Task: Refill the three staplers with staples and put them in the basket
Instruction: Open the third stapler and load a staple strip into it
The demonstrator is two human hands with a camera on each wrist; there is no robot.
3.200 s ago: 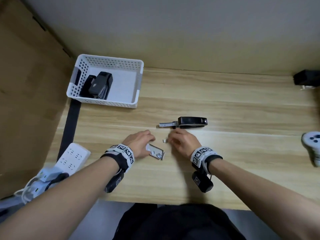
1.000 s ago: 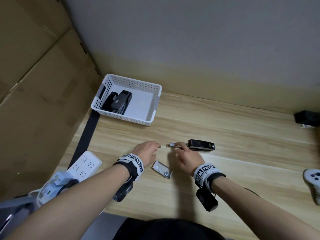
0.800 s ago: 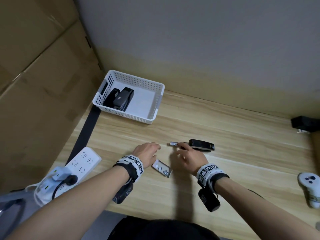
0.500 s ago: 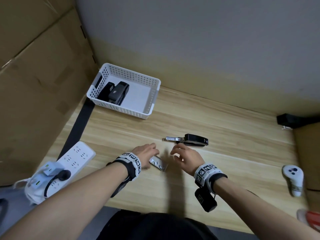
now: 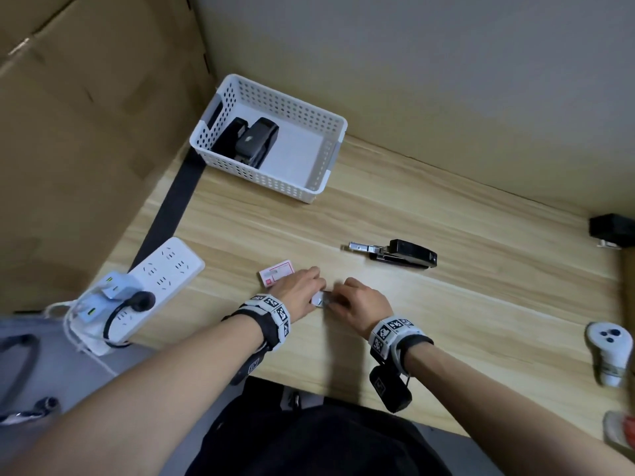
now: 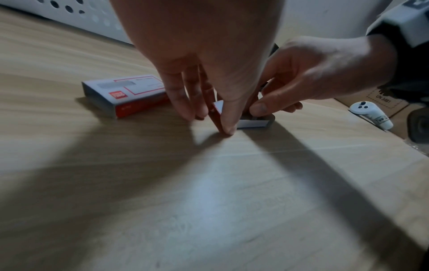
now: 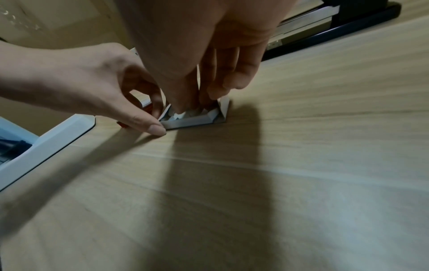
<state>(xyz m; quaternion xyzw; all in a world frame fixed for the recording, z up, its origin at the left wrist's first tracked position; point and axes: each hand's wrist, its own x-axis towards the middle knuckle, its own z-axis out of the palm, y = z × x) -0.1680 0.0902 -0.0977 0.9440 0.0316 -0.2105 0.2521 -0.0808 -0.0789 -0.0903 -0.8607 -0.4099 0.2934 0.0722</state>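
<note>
Stapler [image 5: 398,258] lies beyond our right hand [image 5: 364,304], which picks in the staple tray [image 7: 197,117]; our left hand [image 5: 299,294] pinches the tray

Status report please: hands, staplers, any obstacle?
Left hand steadies staple tray; right hand digs inside. Third stapler open on desk. Nothing blocking.

A cardboard box [image 6: 380,99] at the table edge reads "UN 3481"
</note>
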